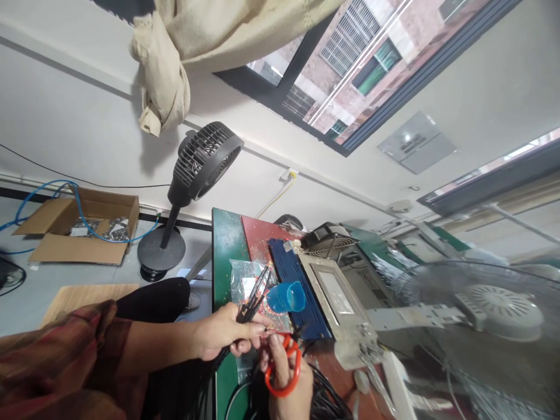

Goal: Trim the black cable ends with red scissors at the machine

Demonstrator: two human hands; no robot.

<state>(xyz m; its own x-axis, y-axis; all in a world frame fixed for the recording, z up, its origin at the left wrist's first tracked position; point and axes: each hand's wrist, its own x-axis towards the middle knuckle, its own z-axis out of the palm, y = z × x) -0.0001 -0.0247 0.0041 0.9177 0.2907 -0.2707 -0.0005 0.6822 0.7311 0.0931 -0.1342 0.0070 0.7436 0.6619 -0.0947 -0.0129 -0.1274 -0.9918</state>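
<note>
My left hand [225, 331] is closed around a bundle of black cables [250, 306], whose ends stick up past the fingers while the rest hangs down below. Close against it, my right hand [291, 382] has its fingers in the loops of orange-red handled scissors [298, 368]. Small reddish bits show between the fingertips of both hands; the scissor blades are hard to make out. Just beyond the hands lies a translucent blue cup [286, 297]. A clear plastic bag [240, 271] rests beside the cup, with red and light-coloured scraps around it.
A blue slotted panel [297, 277] and a beige machine [328, 291] stand beyond the cup. More black cable [324, 391] lies coiled at the right hand. A large caged fan [494, 315] is at right. A dark fan [205, 160] and an open cardboard box [81, 251] stand at left.
</note>
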